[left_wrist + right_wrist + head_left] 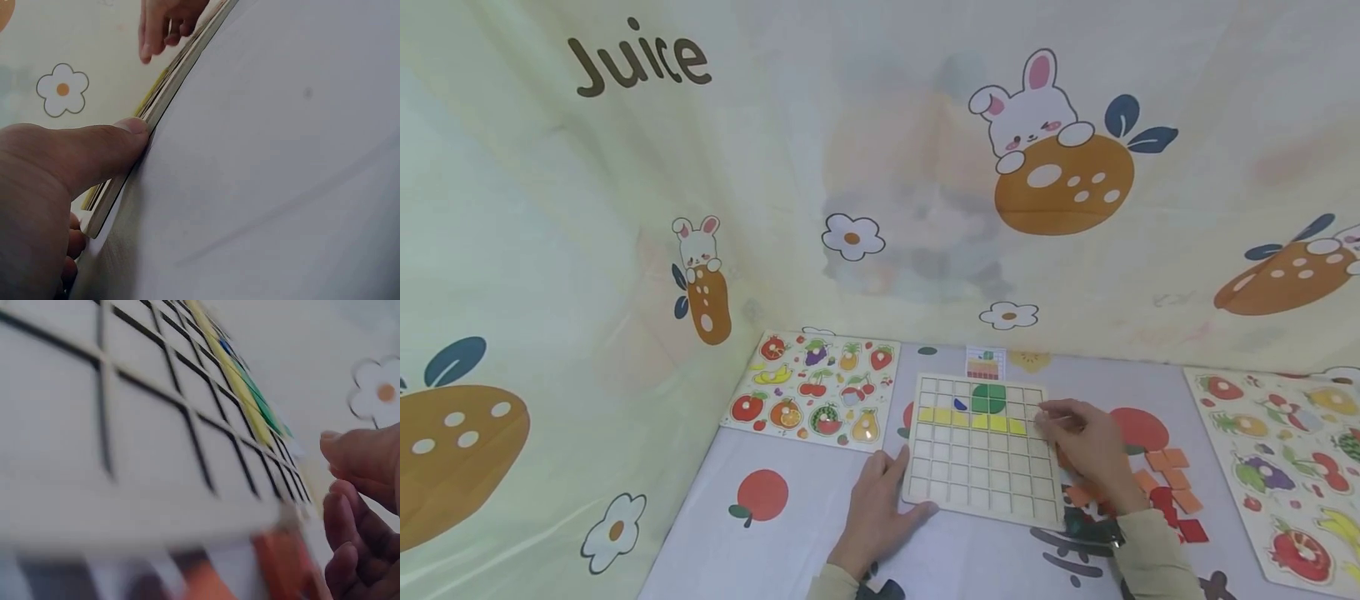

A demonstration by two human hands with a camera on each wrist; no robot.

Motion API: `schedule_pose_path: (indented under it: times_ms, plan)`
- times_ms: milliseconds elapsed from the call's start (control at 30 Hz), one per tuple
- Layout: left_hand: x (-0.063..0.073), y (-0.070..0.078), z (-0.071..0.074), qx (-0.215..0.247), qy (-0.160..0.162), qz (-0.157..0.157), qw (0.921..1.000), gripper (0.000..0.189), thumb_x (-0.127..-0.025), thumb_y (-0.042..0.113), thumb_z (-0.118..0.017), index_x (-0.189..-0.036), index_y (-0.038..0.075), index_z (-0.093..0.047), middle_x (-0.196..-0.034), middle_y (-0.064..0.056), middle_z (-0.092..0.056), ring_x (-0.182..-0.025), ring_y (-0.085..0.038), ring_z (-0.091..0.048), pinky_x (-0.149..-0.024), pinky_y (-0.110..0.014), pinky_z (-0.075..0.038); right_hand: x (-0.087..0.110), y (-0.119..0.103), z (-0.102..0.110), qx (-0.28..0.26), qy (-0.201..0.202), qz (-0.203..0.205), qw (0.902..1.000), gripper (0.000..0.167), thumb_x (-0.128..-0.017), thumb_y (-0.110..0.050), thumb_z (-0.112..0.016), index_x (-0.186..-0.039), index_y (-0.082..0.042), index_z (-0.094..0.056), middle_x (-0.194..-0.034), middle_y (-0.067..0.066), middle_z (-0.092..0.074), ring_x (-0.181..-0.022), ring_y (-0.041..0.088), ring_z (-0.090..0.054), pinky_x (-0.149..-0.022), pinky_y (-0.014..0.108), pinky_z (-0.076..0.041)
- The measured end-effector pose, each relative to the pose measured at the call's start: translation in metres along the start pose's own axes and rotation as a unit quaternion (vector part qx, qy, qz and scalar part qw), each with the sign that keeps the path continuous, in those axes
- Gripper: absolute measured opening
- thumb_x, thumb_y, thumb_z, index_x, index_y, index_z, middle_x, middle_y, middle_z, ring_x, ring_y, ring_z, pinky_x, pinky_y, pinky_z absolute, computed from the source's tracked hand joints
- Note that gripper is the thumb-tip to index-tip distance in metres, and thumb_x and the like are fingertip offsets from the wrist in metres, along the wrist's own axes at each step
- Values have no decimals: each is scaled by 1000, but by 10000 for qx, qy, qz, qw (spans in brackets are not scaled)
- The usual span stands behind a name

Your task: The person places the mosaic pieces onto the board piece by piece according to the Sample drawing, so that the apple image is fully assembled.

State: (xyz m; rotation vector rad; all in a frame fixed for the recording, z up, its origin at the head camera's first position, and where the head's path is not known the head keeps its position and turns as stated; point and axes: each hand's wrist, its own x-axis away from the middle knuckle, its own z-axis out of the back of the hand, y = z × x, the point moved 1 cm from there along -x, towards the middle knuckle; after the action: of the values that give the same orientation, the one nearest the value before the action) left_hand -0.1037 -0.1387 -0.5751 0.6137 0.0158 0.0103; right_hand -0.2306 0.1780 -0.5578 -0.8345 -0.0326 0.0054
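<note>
A pale wooden grid board [981, 454] lies on the tablecloth in the head view. Yellow tiles [980, 422] form a row across its upper part, with green pieces [988, 398] and a small blue piece [960, 404] above them. My left hand [880, 504] holds the board's lower left corner; in the left wrist view its thumb [119, 140] presses on the edge. Over the board's upper right edge is my right hand [1086, 446], its fingers loosely bent. The right wrist view shows nothing between the right thumb [353, 450] and fingers.
Orange tiles [1176, 478] and red tiles [1192, 531] lie scattered right of the board, partly behind the right arm. A small pattern card [985, 362] stands behind it. Fruit puzzle boards lie at left [842, 387] and right [1247, 492]. A printed curtain [917, 292] hangs at the back.
</note>
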Motion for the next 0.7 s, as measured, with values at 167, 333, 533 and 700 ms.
schedule_pose_path:
  times_ms: [167, 333, 533, 700]
  plan:
    - [0, 0, 0, -58, 18, -41, 10000, 94, -86, 58, -83, -161, 16, -46, -101, 9, -37, -92, -5, -33, -73, -22, -31, -5, 18, 30, 288, 90, -145, 9994, 55, -103, -40, -67, -147, -7, -60, -134, 25, -63, -112, 38, -58, -78, 38, -55]
    - [1, 1, 1, -71, 7, -40, 10000, 94, -86, 59, -82, -162, 16, -46, -102, 9, -38, -92, -5, -33, -73, -21, -31, -9, 33, 50, 996, -262, 14, 9947, 57, -100, -33, -72, -146, -1, -59, -138, 32, -56, -116, 46, -51, -94, 66, -50]
    - [1, 2, 2, -4, -39, 10, 10000, 94, -86, 58, -83, -162, 17, -46, -103, 9, -38, -93, -5, -34, -73, -22, -31, -11, 39, 57, 1091, -648, -104, 9919, 50, -99, -28, -74, -138, 2, -63, -130, 31, -61, -110, 43, -56, -93, 63, -52]
    - [1, 2, 2, -19, -33, 29, 10000, 94, -86, 57, -83, -161, 16, -46, -102, 9, -37, -93, -5, -34, -73, -22, -31, -12, 40, 56, 1106, -625, -156, 9918, 48, -98, -29, -75, -132, 2, -60, -115, 26, -68, -97, 36, -61, -81, 49, -56]
